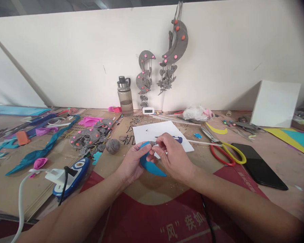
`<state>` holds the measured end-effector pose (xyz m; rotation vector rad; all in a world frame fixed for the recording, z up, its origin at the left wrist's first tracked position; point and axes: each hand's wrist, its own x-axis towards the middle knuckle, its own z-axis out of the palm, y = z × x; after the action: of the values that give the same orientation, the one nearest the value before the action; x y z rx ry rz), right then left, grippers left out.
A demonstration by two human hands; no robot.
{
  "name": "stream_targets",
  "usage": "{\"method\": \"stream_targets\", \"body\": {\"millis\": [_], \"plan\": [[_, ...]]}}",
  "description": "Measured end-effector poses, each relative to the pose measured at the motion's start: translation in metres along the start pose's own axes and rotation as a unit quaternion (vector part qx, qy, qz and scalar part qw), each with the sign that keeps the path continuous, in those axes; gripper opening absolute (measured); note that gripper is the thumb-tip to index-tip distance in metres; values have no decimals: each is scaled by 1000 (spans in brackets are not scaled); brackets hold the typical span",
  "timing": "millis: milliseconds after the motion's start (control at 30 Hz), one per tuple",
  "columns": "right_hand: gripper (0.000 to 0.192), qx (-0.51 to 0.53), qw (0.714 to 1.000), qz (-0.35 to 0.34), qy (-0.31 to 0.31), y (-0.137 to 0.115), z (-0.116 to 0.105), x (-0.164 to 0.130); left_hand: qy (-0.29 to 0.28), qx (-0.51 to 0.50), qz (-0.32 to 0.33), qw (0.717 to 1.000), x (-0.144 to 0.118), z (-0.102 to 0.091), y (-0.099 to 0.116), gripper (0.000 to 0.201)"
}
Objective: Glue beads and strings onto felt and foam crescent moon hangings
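Observation:
My left hand (133, 161) is closed on a blue crescent-shaped cutout (153, 167), its thumb and fingers near the upper end. At that end sits a small grey wrapping (153, 143) that looks like yarn. My right hand (172, 152) pinches close beside it, thumb and forefinger nearly together. Whatever thin strand may be between those fingertips is too small to make out. A ball of grey yarn (112, 146) lies to the left of my hands. Behind them are a white sheet (152, 131) and a dark blue-handled tool (177, 138), partly covered by my right hand.
Scissors (228, 153) with red and yellow handles and a black phone (259, 165) lie at right. A power strip (72, 177) with cords is at left, near grey crescent ornaments (93, 135). Behind stand a water bottle (126, 99) and a small clock (148, 110).

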<state>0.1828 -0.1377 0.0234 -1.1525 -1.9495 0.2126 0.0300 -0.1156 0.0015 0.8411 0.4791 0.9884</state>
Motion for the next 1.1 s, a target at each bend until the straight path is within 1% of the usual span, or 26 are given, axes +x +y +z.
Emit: {"method": "stream_targets", "body": {"millis": [67, 167, 333, 433, 500, 567, 600, 633, 667, 700, 767, 800, 833, 867, 900, 967, 1033, 1100], "plan": [[22, -45, 999, -28, 13, 2, -1, 0, -1, 7, 10, 1000, 0, 0, 0, 29], [24, -71, 995, -60, 22, 2, -1, 1, -1, 22, 10, 1000, -1, 0, 0, 29], [29, -72, 993, -87, 25, 2, -1, 1, 4, 41, 16, 999, -2, 1, 1, 30], [34, -47, 995, -82, 22, 2, -3, 1, 4, 56, 27, 998, -2, 1, 2, 29], [37, -14, 998, -59, 22, 2, -5, 2, 23, 75, 64, 995, -2, 0, 4, 25], [41, 38, 999, -20, 19, 0, -6, 2, 52, 131, 134, 981, -4, -1, 9, 22], [43, 72, 997, 4, 15, 0, -7, 2, 65, 186, 174, 965, -6, -2, 13, 20], [46, 108, 994, 30, 8, -1, -8, 2, 74, 255, 218, 939, -8, -2, 17, 17], [50, 145, 988, 58, 0, -2, -8, 3, 79, 335, 263, 901, -10, -3, 21, 13], [54, 180, 980, 83, -12, -3, -9, 4, 77, 411, 311, 854, -12, -3, 25, 8], [62, 232, 964, 122, -46, -4, -10, 5, 44, 513, 406, 755, -15, -4, 32, 3], [64, 247, 958, 133, -63, -5, -10, 5, 19, 541, 445, 713, -15, -4, 34, 5], [66, 255, 954, 140, -77, -6, -11, 6, -7, 558, 475, 680, -15, -5, 35, 9], [66, 260, 951, 142, -89, -6, -11, 7, -30, 569, 496, 655, -15, -7, 36, 13], [64, 263, 949, 143, -97, -7, -11, 7, -48, 574, 511, 637, -14, -8, 36, 17], [58, 262, 949, 140, -102, -8, -10, 8, -74, 576, 531, 617, -11, -12, 35, 23], [54, 249, 955, 131, -94, -8, -10, 9, -94, 573, 540, 610, -9, -16, 34, 28], [52, 243, 958, 126, -90, -8, -10, 9, -105, 570, 541, 609, -8, -19, 33, 31]]}}
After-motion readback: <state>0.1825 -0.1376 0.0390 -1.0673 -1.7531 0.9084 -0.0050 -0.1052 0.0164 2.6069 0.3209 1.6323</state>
